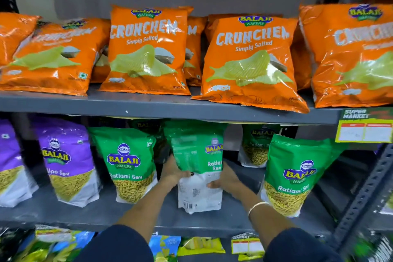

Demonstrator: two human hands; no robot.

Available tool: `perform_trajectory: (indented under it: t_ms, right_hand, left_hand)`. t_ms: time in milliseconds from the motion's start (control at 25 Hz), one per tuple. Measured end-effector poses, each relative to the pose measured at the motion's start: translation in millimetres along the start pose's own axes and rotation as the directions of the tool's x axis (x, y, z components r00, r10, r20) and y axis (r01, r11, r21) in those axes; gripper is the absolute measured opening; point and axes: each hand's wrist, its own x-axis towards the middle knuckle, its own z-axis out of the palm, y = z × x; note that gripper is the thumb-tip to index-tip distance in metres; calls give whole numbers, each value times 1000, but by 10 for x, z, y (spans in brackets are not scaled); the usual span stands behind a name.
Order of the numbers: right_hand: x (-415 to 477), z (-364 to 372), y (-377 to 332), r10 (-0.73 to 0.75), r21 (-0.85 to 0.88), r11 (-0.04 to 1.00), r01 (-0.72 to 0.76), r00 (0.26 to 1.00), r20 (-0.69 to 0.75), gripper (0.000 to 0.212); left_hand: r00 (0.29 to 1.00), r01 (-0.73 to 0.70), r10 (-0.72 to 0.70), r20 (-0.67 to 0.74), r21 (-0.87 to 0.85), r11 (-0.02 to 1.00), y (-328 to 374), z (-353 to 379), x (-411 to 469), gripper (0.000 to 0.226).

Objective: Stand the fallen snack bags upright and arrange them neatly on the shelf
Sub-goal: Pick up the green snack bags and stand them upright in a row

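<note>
Gripping a green Ratlami Sev bag from both sides, the left hand and right hand hold it upright. Fingers are closed on it near the middle shelf's front edge.

- Single head-worn wide-angle view, facing forward and slightly down at the shelf rack.
- Close range: forearms enter from lower frame.
- Frame edges appear blurred, details unreliable.
</note>
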Motion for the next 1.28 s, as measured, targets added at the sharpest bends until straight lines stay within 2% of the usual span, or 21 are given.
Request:
perform_trajectory:
  t_ms: [80, 160, 240, 280, 360, 400, 480, 560, 600, 640, 680, 760, 840, 880, 960, 1040, 1120, 1200, 1280]
  right_hand:
    - [-78, 87, 64, 17, -23, 1000, -20, 995, -102, 75]
    - [-65, 118, 89, 36, -109, 992, -56, 984, -176, 78]
    - [-28, 140, 116, 108, -162, 976, -143, 972, -209, 83]
    - [-28, 156, 106, 159, -124, 974, -190, 962, -221, 73]
    - [33, 185, 164, 209, 6, 977, -213, 951, -229, 39]
    - [23, 185, 176, 197, 41, 980, -193, 961, -192, 33]
    - [-24, 182, 189, 166, 10, 986, -166, 986, 30, 43]
    - [-54, 168, 184, 161, -144, 980, -135, 968, 191, 88]
    - [-57, 182, 171, 150, -242, 965, -104, 972, 179, 105]
    - [-54, 204, 181, 111, -308, 949, -69, 986, 122, 112]
    - [-53, 209, 181, 56, -311, 950, -36, 997, 57, 109]
    - [-25, 123, 258, 10, -94, 995, -15, 998, -55, 94]
    - [-36, -62, 295, 32, 11, 999, -31, 995, -97, 85]
    - [-34, -154, 309, 31, -11, 999, -33, 992, -120, 78]
    - [-20, -251, 310, 17, -179, 982, -54, 980, -200, 61]
    - [-37, -281, 293, 34, -209, 974, -91, 964, -262, 58]
    - [-61, -288, 316, 66, -6, 998, -68, 981, -181, 65]
    - [-97, -301, 331, 73, 197, 978, -63, 996, -46, 78]
    - [-107, -292, 343, 72, 233, 970, -69, 997, -3, 84]
  left_hand:
    - [995, -11, 1, 98, 100, 995, -82, 0, 16, 76]
    - [976, 13, -67, 209, 249, 969, -127, -29, 5, 81]
    - [954, 23, -131, 270, 371, 928, -160, -89, 0, 76]
    - [945, 34, -146, 292, 359, 933, -186, -120, 27, 69]
    - [926, 95, -180, 333, 256, 962, -154, -173, 38, 56]
    - [926, 102, -172, 337, 215, 971, -153, -173, 47, 54]
    - [958, 39, -103, 269, 233, 972, -154, -128, 67, 65]
    - [980, -46, -5, 198, 254, 966, -140, 11, 66, 89]
    - [977, -53, 9, 211, 206, 977, -100, 86, 33, 97]
    - [971, -59, 22, 237, 151, 987, -71, 171, 18, 101]
    - [966, -50, 15, 258, 128, 990, -28, 235, 10, 103]
    - [957, -37, 1, 290, 117, 992, -4, 294, 45, 105]
    - [933, -3, -45, 358, 132, 991, -34, 260, 131, 106]
    - [924, -11, -53, 379, 166, 986, -53, 238, 163, 105]
    - [943, -29, -51, 330, 232, 972, -92, 234, 198, 103]
    - [954, -11, -33, 299, 141, 990, -78, 313, 171, 97]
    - [962, 2, -23, 273, 79, 997, -81, 393, 144, 88]
    - [957, 20, -34, 290, 52, 998, -90, 423, 122, 84]
    - [938, 41, -47, 345, 24, 999, -136, 440, 113, 87]
